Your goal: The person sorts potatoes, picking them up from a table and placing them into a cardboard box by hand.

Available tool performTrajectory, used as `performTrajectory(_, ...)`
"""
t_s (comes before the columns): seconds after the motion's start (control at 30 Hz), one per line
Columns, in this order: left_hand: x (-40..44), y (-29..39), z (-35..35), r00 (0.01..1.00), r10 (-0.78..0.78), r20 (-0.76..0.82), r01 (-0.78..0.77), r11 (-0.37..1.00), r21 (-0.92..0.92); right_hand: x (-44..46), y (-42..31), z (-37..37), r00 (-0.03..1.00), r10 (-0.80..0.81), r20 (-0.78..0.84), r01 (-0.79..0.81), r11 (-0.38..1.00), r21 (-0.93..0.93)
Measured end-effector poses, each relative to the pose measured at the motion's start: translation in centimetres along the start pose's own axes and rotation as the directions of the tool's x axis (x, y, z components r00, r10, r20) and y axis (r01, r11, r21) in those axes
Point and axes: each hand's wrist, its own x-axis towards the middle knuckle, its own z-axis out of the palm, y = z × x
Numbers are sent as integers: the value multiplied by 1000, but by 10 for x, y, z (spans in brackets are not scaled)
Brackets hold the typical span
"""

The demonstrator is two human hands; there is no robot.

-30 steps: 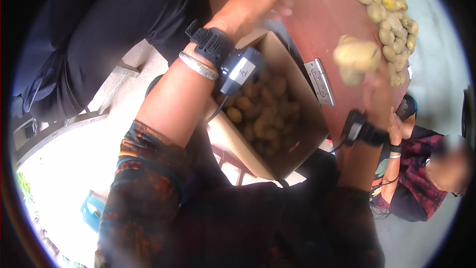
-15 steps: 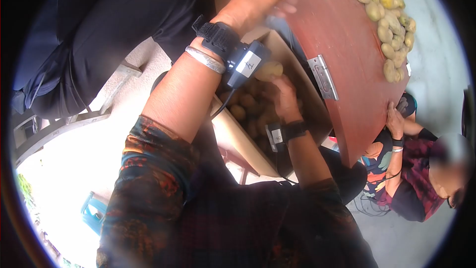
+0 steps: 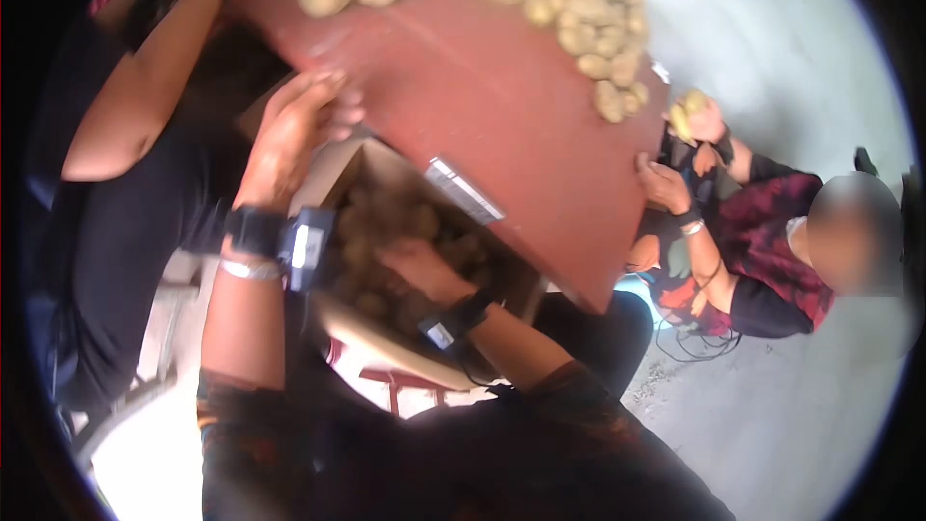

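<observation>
- Potatoes [image 3: 420, 222] lie loosely heaped in the cardboard box [image 3: 376, 336], below the edge of the tabletop; shadow and blur hide the details of many.
- The person's right hand [image 3: 424, 270] is inside the box, its fingers down among the potatoes; whether its grip is wide, narrow or around one cannot be told.
- The left hand [image 3: 294, 130] is near the box's far corner, at the tabletop edge. Its grip is loose, fingertips apart and blurred; contact with the tabletop cannot be made out.
- Both wrists wear black straps with small devices; a silver bangle [image 3: 251, 270] circles the left forearm.
- The reddish-brown tabletop [image 3: 482, 106] slants past the box, with a metal hinge [image 3: 465, 190] along its near edge.
- More potatoes spread along the tabletop's far side, two large ones nearer the left hand.
- On the right, a co-worker in a dark red patterned top holds up something yellowish [image 3: 687, 114]; their other hand [image 3: 666, 183] is at the tabletop's edge.
- On the left, another person's bare forearm [image 3: 145, 101] reaches to the tabletop.
</observation>
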Motion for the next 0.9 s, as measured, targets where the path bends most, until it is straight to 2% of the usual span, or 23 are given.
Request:
performTrajectory(0.03,2,-1,2,999,-32,-4,32,999,7,-11,-20,-5,999,-21,-28,21,1000,4)
performTrajectory(0.1,10,-7,4,999,-29,33,29,1000,12,-31,-54,-13,989,-139,52,144,985,-91)
performTrajectory(0.2,6,-5,7,999,-18,26,18,1000,13,-62,-100,-43,926,-371,71,375,925,-56)
performTrajectory(0.27,6,-6,7,999,-13,35,13,1000,1,-82,-133,-73,892,-449,-60,446,893,-49)
performTrajectory(0.3,5,-7,7,999,0,37,0,1000,4,-87,-145,-90,858,-476,-193,467,879,-91)
performTrajectory(0.37,5,-7,8,999,-16,30,15,1000,12,-82,-159,-141,710,-562,-424,367,810,-457)
performTrajectory(0.4,4,-7,9,1000,-7,29,7,1000,12,-71,-158,-174,633,-601,-489,302,773,-559)
performTrajectory(0.43,4,-6,10,999,-20,26,20,1000,12,-60,-153,-205,546,-642,-538,222,731,-645)
performTrajectory(0.47,4,-6,10,999,-32,21,32,999,13,-57,-152,-225,543,-648,-534,229,726,-649)
performTrajectory(0.53,5,-6,12,999,-28,24,28,1000,4,-56,-150,-256,430,-712,-555,56,635,-771)
performTrajectory(0.57,5,-7,12,999,-42,23,42,999,3,-53,-147,-268,429,-715,-552,60,632,-773)
performTrajectory(0.63,4,-5,15,997,-70,14,70,998,6,-51,-144,-281,348,-714,-607,-77,624,-778)
performTrajectory(0.73,6,-9,16,997,-71,36,71,997,-1,-49,-145,-290,356,-665,-656,-99,672,-734)
performTrajectory(0.87,7,-12,15,996,-78,43,78,997,-7,-43,-151,-289,345,-658,-670,-146,667,-730)
performTrajectory(0.9,7,-12,16,996,-80,41,80,997,-2,-38,-149,-293,313,-740,-596,-141,584,-799)
